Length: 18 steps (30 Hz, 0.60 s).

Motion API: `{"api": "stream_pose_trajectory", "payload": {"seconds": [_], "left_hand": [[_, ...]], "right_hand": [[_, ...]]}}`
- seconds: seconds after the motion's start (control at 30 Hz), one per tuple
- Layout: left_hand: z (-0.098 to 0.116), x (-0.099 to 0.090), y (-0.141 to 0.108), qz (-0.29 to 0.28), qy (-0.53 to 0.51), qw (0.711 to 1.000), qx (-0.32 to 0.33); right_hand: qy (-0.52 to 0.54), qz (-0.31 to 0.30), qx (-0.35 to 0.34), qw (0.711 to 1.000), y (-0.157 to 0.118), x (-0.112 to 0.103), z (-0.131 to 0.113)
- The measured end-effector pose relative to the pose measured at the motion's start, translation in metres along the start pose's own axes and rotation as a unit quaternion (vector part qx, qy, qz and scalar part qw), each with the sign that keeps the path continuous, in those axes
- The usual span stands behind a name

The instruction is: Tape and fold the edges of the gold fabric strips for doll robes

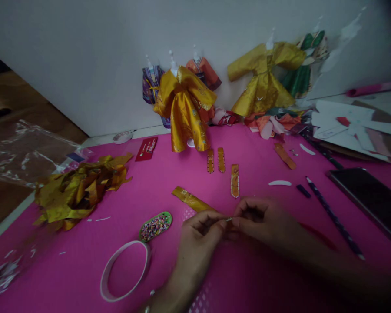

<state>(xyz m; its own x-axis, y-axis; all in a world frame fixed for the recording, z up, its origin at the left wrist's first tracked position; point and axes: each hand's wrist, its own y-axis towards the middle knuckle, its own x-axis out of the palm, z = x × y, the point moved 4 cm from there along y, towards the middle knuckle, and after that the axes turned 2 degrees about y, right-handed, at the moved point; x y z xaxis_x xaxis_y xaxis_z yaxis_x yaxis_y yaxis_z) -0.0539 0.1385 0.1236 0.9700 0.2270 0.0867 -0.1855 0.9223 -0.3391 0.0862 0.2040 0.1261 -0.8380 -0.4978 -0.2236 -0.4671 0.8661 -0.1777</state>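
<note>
My left hand (pixel 203 232) and my right hand (pixel 262 219) meet over the pink table cover, both pinching a small pale strip (pixel 228 219) between thumb and fingertips. Its kind is too small to make out. A gold brocade fabric strip (pixel 192 199) runs under my left fingers, its near end hidden. Just beyond the hands lie three narrow gold fabric tabs with beaded-looking edges, one of them a tab with a pale border (pixel 235 182). To the left of my left hand sits a green oval dish of multicoloured beads (pixel 155 226).
A white ring (pixel 106 278) lies at the front left, below a heap of gold fabric scraps (pixel 81 191). Doll dresses stand along the wall, including a shiny gold dress (pixel 185 108). At right are a dark patterned pencil (pixel 334 217) and a phone (pixel 371 198).
</note>
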Motion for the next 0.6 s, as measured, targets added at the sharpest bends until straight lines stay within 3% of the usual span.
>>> {"api": "stream_pose_trajectory", "payload": {"seconds": [0.6], "left_hand": [[-0.0072, -0.0016, -0.0014, -0.027, -0.004, 0.999, 0.028]], "right_hand": [[0.098, 0.001, 0.038, 0.994, -0.0055, 0.0073, 0.0072]]}}
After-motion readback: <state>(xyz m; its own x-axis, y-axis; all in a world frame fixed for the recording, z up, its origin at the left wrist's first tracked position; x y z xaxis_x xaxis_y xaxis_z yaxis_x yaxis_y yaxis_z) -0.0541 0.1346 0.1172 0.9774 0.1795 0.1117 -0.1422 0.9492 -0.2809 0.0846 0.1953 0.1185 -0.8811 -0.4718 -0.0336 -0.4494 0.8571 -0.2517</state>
